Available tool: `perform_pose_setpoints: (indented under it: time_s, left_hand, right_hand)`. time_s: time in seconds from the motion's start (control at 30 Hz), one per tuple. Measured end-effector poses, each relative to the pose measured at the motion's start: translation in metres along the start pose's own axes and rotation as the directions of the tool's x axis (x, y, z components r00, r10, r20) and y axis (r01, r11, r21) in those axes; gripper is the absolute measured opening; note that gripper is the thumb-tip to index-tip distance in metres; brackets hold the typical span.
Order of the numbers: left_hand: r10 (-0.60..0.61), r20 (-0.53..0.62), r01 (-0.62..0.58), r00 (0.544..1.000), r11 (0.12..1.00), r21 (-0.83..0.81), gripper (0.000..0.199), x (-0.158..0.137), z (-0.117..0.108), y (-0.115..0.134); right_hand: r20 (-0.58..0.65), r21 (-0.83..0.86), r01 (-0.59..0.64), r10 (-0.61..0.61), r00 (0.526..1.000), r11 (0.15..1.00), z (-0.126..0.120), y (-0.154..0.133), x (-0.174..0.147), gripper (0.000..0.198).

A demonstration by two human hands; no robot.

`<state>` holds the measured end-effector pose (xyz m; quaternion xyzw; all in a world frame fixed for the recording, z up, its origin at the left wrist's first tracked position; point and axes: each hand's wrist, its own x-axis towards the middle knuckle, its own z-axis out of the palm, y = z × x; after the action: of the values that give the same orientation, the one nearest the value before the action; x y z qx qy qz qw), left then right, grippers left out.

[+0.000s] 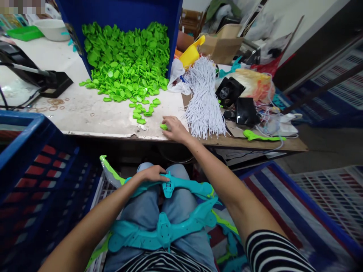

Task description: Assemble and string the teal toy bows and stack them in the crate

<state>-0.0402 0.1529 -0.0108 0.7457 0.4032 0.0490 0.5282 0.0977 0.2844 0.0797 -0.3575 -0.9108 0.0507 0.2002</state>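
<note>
My right hand (175,129) reaches to the table's front edge, its fingers closed on a small green plastic piece (163,127). On my lap, my left hand (153,173) grips a teal bow-shaped plastic part (187,184) near its middle bracket. A second teal bow-shaped part (163,231) lies across my thighs, nearer to my body. Several loose green pieces (141,109) lie on the tabletop, just left of my right hand. Behind them, a large heap of the same green pieces (127,56) spills out of a blue bin (119,13) tipped on its side.
A bundle of white cords (202,98) lies right of my right hand. Further right are black boxes (246,111) and a green curved part (262,136). A blue crate (42,181) stands at my left. Striped cloth (295,211) lines a container at my right, holding teal parts.
</note>
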Motion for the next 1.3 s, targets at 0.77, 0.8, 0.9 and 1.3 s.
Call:
perform_pose_setpoints:
  time_s: [0.77,0.8,0.9,1.3]
  left_hand:
    - [-0.072,0.0,0.072,0.997,0.997,-0.022,0.05,-0.009,-0.004,-0.001]
    - [-0.08,0.02,0.08,0.997,0.997,0.004,0.056,-0.009,-0.004,0.001]
    - [-0.13,0.047,0.126,0.99,0.989,0.078,0.07,-0.006,-0.002,0.008]
    - [-0.162,0.002,0.162,0.987,0.986,-0.046,0.061,0.0,0.006,0.014]
  right_hand:
    - [0.058,0.274,-0.288,0.284,0.957,0.918,0.059,-0.088,-0.209,0.026]
    - [0.1,0.289,-0.35,0.335,0.937,0.891,0.058,-0.09,-0.206,0.028]
    - [0.232,0.301,-0.532,0.481,0.846,0.791,0.057,-0.092,-0.197,0.045]
    - [0.068,0.354,-0.337,0.335,0.94,0.873,0.056,-0.085,-0.205,0.043]
